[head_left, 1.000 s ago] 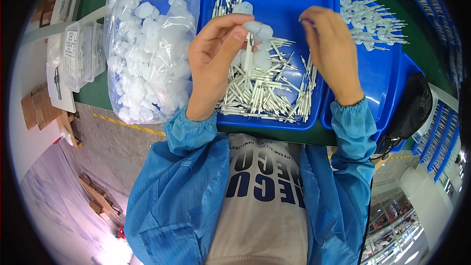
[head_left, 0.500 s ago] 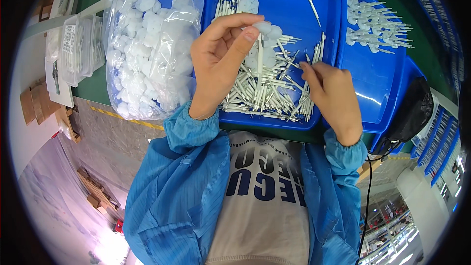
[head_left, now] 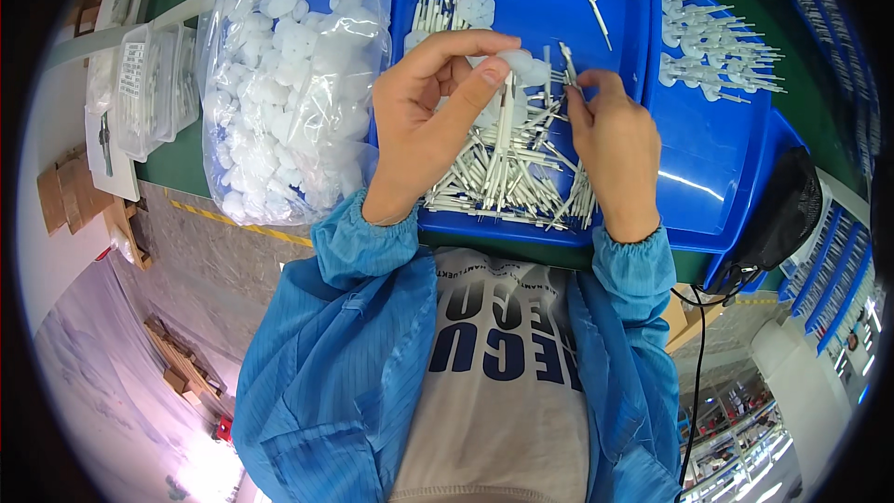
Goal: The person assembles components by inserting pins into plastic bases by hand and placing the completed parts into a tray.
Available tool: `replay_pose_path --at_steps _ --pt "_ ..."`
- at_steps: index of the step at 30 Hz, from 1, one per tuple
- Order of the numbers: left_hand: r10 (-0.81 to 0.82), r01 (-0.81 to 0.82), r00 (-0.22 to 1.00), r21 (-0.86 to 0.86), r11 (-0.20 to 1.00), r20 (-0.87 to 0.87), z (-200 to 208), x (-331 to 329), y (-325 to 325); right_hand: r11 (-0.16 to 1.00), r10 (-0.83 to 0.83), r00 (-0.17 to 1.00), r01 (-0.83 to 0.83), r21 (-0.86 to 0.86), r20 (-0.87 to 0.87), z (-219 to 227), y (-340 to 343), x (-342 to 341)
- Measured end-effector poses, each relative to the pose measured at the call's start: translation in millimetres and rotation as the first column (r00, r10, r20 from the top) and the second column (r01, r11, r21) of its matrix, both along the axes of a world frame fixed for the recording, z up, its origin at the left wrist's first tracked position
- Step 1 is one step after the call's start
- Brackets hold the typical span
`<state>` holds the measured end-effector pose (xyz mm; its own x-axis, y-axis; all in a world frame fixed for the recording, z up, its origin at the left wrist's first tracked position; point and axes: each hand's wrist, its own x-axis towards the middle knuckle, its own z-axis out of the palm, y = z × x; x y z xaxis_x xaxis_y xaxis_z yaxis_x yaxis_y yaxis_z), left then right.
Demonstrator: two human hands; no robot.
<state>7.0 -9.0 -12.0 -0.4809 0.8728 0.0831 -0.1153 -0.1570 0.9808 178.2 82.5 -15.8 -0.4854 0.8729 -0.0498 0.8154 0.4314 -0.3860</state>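
Since half a second earlier my right hand had come up from the lower edge of the rod pile to its top, close to my left hand, which had barely shifted.

Largest first: green tabletop carried everything. On it sat the middle blue tray, with a second blue tray just beside it on the right. A clear plastic bag of white discs lay on the left, overlapping the middle tray's left edge. Farther left a small clear box sat near the tabletop edge. A dark pouch hung off the right tray's corner.

The pile of white rods filled the lower part of the middle tray, between my two hands. Finished rod-and-disc pieces lay in rows in the right tray.

My left fingers were curled, thumb and forefinger pinched on a white disc above the pile. My right fingers were closed around one thin rod, its tip pointing up, just beside the disc; I could not tell if they touched.
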Motion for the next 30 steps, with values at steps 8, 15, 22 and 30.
replay_pose_path --at_steps 8,15,22,30 --pt "0.029 -0.029 0.999 0.029 0.999 0.022 0.8 0.8 -0.2 0.977 0.204 0.977 -0.207 0.044 0.070 6.8 10.5 -4.8" --pt "0.022 -0.022 1.000 0.008 1.000 0.001 0.3 -2.8 -2.6 0.992 0.116 0.980 -0.122 -0.031 -0.160 28.6 16.1 4.6" --pt "-0.026 0.024 0.999 0.050 0.998 0.035 0.4 -3.8 -2.3 0.999 0.028 0.848 -0.045 -0.018 -0.529 25.8 21.7 11.8" --pt "0.046 -0.051 0.997 0.077 0.996 0.063 -3.6 -2.7 -0.2 0.974 0.034 0.922 -0.118 -0.195 -0.386 21.1 19.3 19.1"
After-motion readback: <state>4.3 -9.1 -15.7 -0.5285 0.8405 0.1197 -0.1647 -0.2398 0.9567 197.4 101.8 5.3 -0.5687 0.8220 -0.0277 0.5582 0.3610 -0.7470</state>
